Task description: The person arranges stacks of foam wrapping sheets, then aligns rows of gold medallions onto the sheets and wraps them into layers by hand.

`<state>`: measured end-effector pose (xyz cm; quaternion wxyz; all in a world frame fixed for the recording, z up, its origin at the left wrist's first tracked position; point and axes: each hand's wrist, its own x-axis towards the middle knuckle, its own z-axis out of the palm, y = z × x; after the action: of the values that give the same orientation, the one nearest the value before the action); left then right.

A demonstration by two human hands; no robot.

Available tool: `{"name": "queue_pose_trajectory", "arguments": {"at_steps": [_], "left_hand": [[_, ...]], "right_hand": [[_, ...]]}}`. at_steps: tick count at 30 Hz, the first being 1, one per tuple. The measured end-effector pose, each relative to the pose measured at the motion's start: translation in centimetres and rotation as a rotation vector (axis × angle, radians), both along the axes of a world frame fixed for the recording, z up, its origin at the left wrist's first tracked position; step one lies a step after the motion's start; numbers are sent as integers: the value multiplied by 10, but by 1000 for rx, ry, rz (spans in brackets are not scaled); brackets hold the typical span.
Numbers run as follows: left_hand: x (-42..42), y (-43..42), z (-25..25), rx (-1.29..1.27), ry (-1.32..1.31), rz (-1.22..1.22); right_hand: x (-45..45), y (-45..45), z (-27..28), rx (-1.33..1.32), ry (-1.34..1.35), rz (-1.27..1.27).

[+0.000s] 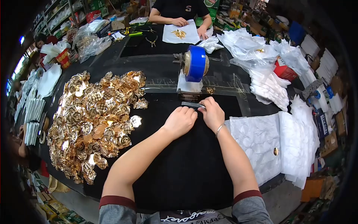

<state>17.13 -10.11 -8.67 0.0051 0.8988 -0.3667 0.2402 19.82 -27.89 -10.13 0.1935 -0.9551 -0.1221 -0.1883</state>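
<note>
A workshop: full shelves, pliers and blue tape roll on a worktable.

The heaped gold pieces look like thin polished metal, mirror-bright, with openwork patterns. Beneath them, the counter wears a matt black covering that looks like cloth, crossed by glossy clear tape strips. The blue tape roll is smooth, shiny plastic. A grey strip has a smooth, dull metallic sheen. The white sheet looks soft, thin and wrinkled; the bags are crinkled, translucent plastic. The bracelet is shiny silvery metal, and the grey sleeves are matt cloth.
</note>
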Motion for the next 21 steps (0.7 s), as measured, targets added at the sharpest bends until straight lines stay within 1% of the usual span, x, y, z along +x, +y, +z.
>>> {"name": "queue_pose_trajectory", "arguments": {"at_steps": [4, 5, 6, 9, 10, 12, 14, 16, 17, 19, 20, 21], "left_hand": [[-10, -4, -15, -258, -33, -46], [-17, -4, -16, -289, -41, -84], [-27, -3, -16, -322, -46, -120], [-82, 3, -4, -259, 21, -113], [-101, 9, 2, -241, 47, -139], [-146, 16, 12, -206, 112, -179], [-203, 19, 16, -248, 199, -209], [-257, 21, 21, -239, 274, -240], [-277, 21, 20, -209, 208, -241], [-303, 20, 5, -289, 157, -199], [-306, 20, 6, -310, 174, -179], [-307, 21, 8, -332, 190, -159]], "right_hand": [[1, -3, -4, -2, -117, 51], [0, -4, -2, -3, -121, 49], [-1, -4, 1, 25, -179, 58], [-3, 2, 6, 117, -344, 96], [-4, 4, 7, 121, -338, 98], [-4, 6, 8, 98, -393, 94], [-3, 6, 8, 72, -444, 86], [0, 6, 6, 54, -484, 89], [1, 6, 4, 58, -467, 83], [2, 6, 0, 21, -463, 64], [2, 5, -3, 7, -458, 54], [2, 4, -5, -12, -391, 36]]}}
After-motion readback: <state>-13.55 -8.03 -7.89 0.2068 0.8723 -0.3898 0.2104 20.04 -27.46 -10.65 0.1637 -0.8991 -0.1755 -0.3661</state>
